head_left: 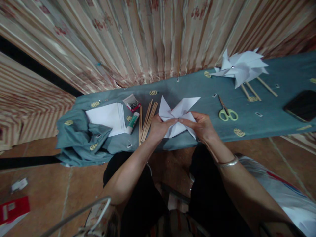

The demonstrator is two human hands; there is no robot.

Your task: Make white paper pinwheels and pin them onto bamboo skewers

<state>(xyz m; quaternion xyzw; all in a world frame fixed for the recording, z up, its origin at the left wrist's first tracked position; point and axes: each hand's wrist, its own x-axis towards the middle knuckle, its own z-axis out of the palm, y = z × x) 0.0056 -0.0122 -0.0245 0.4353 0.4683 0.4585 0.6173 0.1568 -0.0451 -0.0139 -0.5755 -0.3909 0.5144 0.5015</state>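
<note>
A white paper pinwheel point(182, 107) with folded blades is held between my two hands over the front of the table. My left hand point(160, 126) grips its left side, the thumb pressed near the centre. From the right, my right hand point(202, 125) holds it the same way, and both thumbs meet at the middle. The fingers behind the paper are hidden. Just left of my left hand lie several thin wooden sticks point(148, 121). Beside them are a glue stick point(132, 122) and a small open box of pins point(132, 102).
A stack of white paper point(108, 118) lies at the table's left on a bunched cloth point(81, 131). Green-handled scissors point(227, 113) rest to the right. Finished pinwheels on sticks point(243, 67) lie farther right, near a dark phone-like object point(301, 105). A pleated curtain point(158, 42) hangs behind.
</note>
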